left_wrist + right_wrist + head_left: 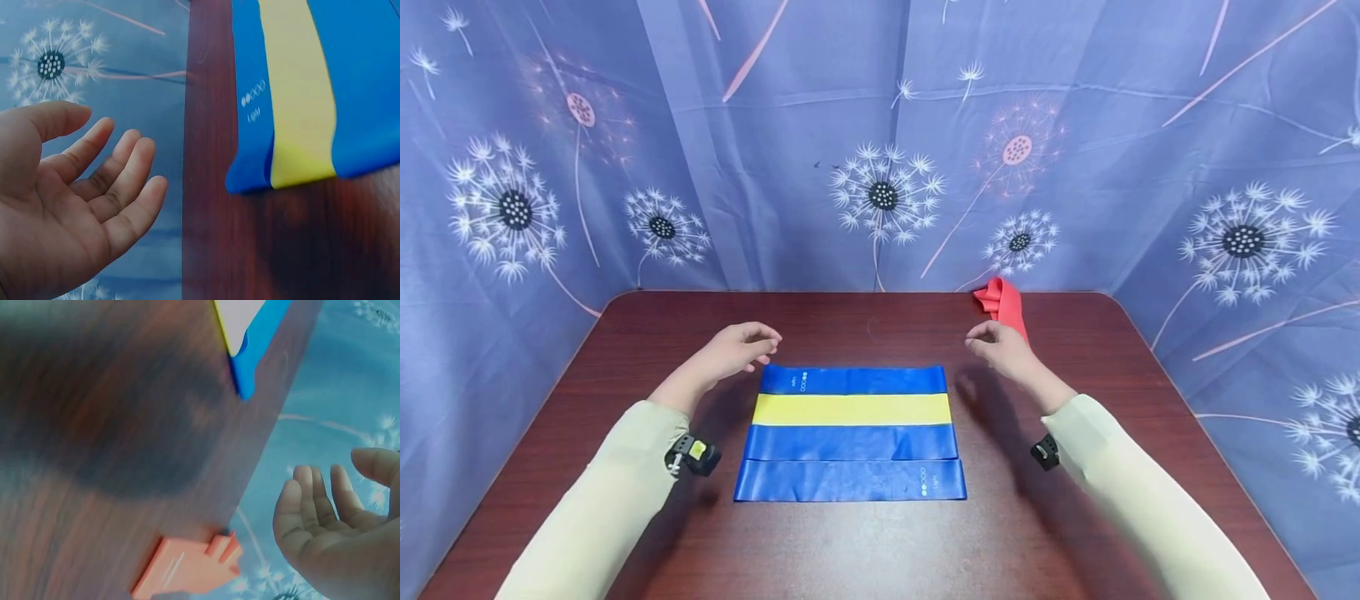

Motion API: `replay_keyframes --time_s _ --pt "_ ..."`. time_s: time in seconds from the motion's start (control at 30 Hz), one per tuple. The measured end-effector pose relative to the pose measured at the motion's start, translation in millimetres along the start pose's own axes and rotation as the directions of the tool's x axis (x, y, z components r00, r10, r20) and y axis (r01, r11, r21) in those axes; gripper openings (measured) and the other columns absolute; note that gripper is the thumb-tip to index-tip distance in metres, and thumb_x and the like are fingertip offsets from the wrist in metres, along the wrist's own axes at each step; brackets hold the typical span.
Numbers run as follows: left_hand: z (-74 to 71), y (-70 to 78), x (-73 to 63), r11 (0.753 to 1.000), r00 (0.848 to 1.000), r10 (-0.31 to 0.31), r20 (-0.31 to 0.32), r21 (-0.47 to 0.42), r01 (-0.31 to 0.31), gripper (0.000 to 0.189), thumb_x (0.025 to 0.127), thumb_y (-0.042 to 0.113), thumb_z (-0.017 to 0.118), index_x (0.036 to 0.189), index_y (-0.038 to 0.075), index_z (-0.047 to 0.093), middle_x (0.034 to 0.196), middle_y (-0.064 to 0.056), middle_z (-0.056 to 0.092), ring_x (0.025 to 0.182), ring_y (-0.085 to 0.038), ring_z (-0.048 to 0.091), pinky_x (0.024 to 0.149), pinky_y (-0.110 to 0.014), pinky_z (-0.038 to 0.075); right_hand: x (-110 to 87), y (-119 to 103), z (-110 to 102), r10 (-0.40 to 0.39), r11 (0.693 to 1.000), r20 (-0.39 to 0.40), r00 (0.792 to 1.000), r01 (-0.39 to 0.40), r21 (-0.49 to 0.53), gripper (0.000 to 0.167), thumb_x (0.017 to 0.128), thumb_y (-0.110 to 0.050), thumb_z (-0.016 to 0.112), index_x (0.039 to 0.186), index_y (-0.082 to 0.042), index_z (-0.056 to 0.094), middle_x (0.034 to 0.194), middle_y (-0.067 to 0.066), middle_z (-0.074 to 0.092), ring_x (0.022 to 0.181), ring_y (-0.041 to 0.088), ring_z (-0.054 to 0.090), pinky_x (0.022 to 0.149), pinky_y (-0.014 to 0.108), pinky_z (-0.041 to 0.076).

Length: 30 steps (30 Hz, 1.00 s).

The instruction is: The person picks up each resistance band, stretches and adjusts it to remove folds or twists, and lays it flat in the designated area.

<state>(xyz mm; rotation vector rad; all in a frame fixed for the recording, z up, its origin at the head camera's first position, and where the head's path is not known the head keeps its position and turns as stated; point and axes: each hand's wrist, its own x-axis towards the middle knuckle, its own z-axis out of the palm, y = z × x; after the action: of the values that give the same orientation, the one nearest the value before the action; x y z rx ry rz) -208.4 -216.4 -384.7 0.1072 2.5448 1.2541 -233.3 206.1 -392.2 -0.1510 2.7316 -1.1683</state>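
Note:
Flat resistance bands lie side by side across the table: a blue band [872, 381] printed "Light" at the back, a yellow band [853, 409], then a blue strip [850, 442] and a front blue strip [820, 481]. My left hand [730, 354] hovers by the back left corner of the bands, its fingers loosely bent and empty. Opposite it, beyond the back right corner, my right hand [1007, 354] is also raised with nothing in it. A red band [1009, 307], folded and crumpled, lies behind the right hand; the right wrist view shows it as a orange-red band [181, 565].
The brown wooden table [865, 550] ends at the back against a blue curtain [790, 192] with dandelion prints, which also hangs on both sides. A small camera [700, 457] is strapped to the left wrist, and another camera [1045, 452] to the right.

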Motion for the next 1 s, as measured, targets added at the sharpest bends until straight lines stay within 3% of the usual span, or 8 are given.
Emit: replay_keyframes --time_s 0.2,0.33,0.5,0.63,0.73,0.87,1.0 --pt "9.0 14.3 13.7 1.0 1.0 0.018 -0.008 -0.016 -0.019 0.041 0.106 0.02 0.05 0.139 -0.003 0.054 0.138 -0.032 0.06 0.122 -0.045 0.064 0.095 -0.045 0.057 16.7 16 -22 0.083 0.996 -0.06 0.995 -0.084 -0.009 0.044 0.101 -0.02 0.055 0.136 0.007 0.055 0.137 0.031 0.058 0.113 0.038 0.058 0.091 0.037 0.049" --pt "15.7 22.2 23.5 0.999 1.0 0.018 0.006 -0.039 -0.018 0.041 0.106 0.02 0.05 0.141 -0.001 0.054 0.142 -0.031 0.058 0.126 -0.045 0.062 0.102 -0.051 0.053 27.4 29 -32 0.155 0.988 -0.063 0.986 -0.153 0.035 0.049 0.103 -0.019 0.052 0.144 0.008 0.049 0.145 0.032 0.052 0.124 0.043 0.056 0.106 0.05 0.049" --pt "30.5 30.4 35.2 0.998 1.0 0.017 0.01 -0.066 -0.016 0.04 0.106 0.02 0.049 0.141 0.001 0.054 0.143 -0.029 0.058 0.127 -0.044 0.062 0.103 -0.054 0.052 36.1 47 -36 0.244 0.966 -0.065 0.968 -0.237 0.102 0.051 0.103 -0.017 0.052 0.147 0.009 0.046 0.15 0.031 0.049 0.134 0.042 0.054 0.112 0.049 0.047" --pt "44.9 36.2 43.6 0.995 0.999 0.037 -0.001 -0.09 -0.037 0.039 0.106 0.019 0.05 0.141 0.002 0.055 0.14 -0.028 0.06 0.125 -0.042 0.064 0.101 -0.054 0.053 40.9 60 -35 0.312 0.943 -0.073 0.947 -0.299 0.148 0.051 0.103 -0.016 0.052 0.147 0.01 0.046 0.147 0.032 0.051 0.126 0.039 0.061 0.1 0.039 0.055" --pt "53.4 40.8 48.1 0.992 0.998 0.057 -0.015 -0.11 -0.058 0.038 0.105 0.017 0.051 0.139 0.001 0.056 0.138 -0.028 0.062 0.122 -0.043 0.065 0.099 -0.054 0.053 43.0 69 -34 0.343 0.938 -0.112 0.932 -0.336 0.08 0.05 0.101 -0.015 0.054 0.143 0.011 0.05 0.141 0.032 0.055 0.111 0.034 0.062 0.088 0.033 0.054" --pt "62.0 46.5 51.3 0.992 0.998 0.054 -0.021 -0.117 -0.056 0.038 0.105 0.017 0.051 0.139 0.001 0.057 0.138 -0.027 0.062 0.122 -0.042 0.065 0.099 -0.054 0.053 40.6 77 -34 0.402 0.913 -0.171 0.9 -0.408 0.0 0.046 0.097 -0.013 0.057 0.136 0.011 0.056 0.14 0.031 0.057 0.11 0.033 0.059 0.095 0.04 0.054" --pt "69.8 49.3 52.7 0.997 1.0 0.029 -0.011 -0.074 -0.03 0.037 0.106 0.018 0.051 0.139 0.003 0.058 0.137 -0.023 0.063 0.121 -0.038 0.066 0.097 -0.048 0.055 35.1 80 -33 0.441 0.892 -0.228 0.868 -0.453 -0.001 0.042 0.094 -0.014 0.061 0.128 0.011 0.063 0.135 0.029 0.061 0.112 0.037 0.059 0.101 0.045 0.052"
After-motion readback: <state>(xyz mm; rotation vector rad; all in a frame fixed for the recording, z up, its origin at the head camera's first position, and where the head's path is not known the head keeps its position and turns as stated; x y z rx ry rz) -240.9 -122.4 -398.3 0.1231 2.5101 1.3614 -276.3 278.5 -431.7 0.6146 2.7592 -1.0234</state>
